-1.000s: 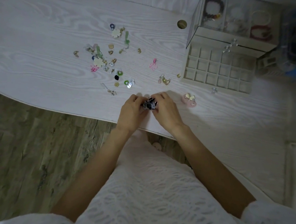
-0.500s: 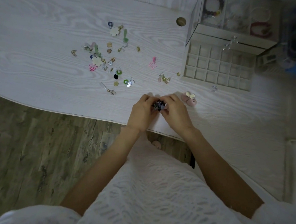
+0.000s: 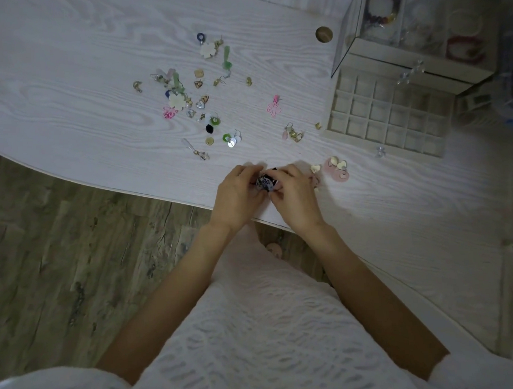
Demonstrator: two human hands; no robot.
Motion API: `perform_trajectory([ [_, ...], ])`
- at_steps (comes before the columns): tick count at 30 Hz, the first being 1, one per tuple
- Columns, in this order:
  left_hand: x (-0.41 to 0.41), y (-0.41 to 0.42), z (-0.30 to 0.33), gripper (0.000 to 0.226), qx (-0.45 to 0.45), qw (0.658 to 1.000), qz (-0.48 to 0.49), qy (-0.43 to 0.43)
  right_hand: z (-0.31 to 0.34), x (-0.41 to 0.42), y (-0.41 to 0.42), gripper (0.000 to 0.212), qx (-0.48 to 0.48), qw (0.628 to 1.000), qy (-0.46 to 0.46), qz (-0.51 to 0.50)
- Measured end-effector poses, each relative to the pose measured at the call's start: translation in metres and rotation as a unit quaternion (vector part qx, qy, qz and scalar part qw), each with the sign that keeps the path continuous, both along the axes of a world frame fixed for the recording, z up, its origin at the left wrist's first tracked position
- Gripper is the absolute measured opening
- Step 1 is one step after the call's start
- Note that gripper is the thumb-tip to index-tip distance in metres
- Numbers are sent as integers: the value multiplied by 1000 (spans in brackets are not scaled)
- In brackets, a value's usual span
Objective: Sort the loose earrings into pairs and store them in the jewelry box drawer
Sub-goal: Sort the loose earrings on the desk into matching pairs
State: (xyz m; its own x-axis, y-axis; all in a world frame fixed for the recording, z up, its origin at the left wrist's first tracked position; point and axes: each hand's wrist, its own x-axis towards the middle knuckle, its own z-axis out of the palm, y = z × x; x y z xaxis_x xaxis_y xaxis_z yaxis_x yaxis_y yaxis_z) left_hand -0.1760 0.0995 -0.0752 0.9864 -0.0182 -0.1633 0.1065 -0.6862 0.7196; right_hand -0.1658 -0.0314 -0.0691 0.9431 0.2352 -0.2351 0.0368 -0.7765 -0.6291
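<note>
Bench (image 3: 92, 84) carries jewelry box (image 3: 420, 46), bracelets under glass top; its drawer (image 3: 388, 114) pulled out, grid cells bare. Loose earrings (image 3: 202, 107) scattered mid-bench. My left hand (image 3: 237, 195) and right hand (image 3: 294, 198) at bench edge, fingers curled, pinching dark earring pair (image 3: 265, 183) between them

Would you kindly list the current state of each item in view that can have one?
Drawer: pulled out, compartments look empty.
Jewelry box: upright on the table, bracelets visible through its clear top.
Dark earrings: pinched between both hands, off the table.
Left hand: fingers curled on the earrings.
Right hand: fingers curled on them too.
Loose earrings: scattered, unsorted.
</note>
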Motion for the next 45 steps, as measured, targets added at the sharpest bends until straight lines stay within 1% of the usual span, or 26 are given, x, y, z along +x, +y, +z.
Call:
perform_trajectory([
  [3, -3, 3, 4, 44, -38, 999, 4, 11, 4, -1, -4, 42, 6, 1000, 6, 3],
  [5, -4, 11, 8, 41, -41, 999, -5, 8, 14, 1, -11, 38, -2, 1000, -2, 12],
  [7, -3, 26, 14, 33, -20, 999, -25, -8, 31, 10, -18, 34, -7, 999, 0, 41],
  [9, 1, 46, 20, 26, 18, 999, -23, -45, 49, 25, -22, 32, -16, 995, 26, 96],
  [12, 16, 74, 26, 22, 62, 993, 44, -92, 58, 55, -14, 31, -51, 986, 26, 157],
  [14, 33, 87, 24, 22, 92, 988, 80, -94, 54, 72, 3, 30, -49, 988, -4, 148],
  [15, 41, 92, 21, 23, 104, 987, 83, -89, 49, 78, 13, 30, -45, 989, -19, 137],
  [17, 58, 96, 16, 28, 117, 988, 66, -76, 37, 86, 37, 34, -44, 991, -36, 121],
  [19, 74, 93, 12, 33, 125, 989, 40, -70, 24, 88, 56, 37, -65, 989, -45, 123],
  [21, 89, 88, 9, 38, 132, 989, 33, -58, 12, 88, 67, 30, -83, 988, -50, 121],
  [24, 104, 83, 6, 42, 175, 984, 31, -32, 1, 89, 65, 15, -57, 993, -52, 90],
  [26, 109, 81, 5, 38, 210, 977, 23, -13, -2, 92, 58, 15, -48, 995, -54, 64],
  [28, 112, 80, 5, 32, 223, 975, 17, -8, -3, 95, 50, 18, -47, 997, -50, 48],
  [30, 114, 80, 6, 27, 226, 974, 8, -20, -2, 96, 46, 20, -43, 998, -39, 40],
  [33, 115, 80, 7, 19, 230, 971, -17, -59, 0, 97, 47, 16, -46, 998, -29, 39],
  [37, 116, 77, 6, 16, 249, 963, -51, -87, -1, 96, 49, 12, -79, 993, -66, 59],
  [39, 117, 76, 5, 14, 245, 962, -61, -107, -3, 94, 50, 12, -79, 992, -82, 50],
  [42, 116, 77, 3, 14, 214, 958, -75, -176, -3, 92, 48, 11, -37, 995, -92, 21],
  [43, 115, 77, 4, 15, 185, 961, -77, -192, -1, 91, 47, 11, -10, 996, -85, 2],
  [45, 109, 72, 10, 14, 80, 979, -67, -175, 7, 90, 44, 12, 59, 995, -59, -53],
])
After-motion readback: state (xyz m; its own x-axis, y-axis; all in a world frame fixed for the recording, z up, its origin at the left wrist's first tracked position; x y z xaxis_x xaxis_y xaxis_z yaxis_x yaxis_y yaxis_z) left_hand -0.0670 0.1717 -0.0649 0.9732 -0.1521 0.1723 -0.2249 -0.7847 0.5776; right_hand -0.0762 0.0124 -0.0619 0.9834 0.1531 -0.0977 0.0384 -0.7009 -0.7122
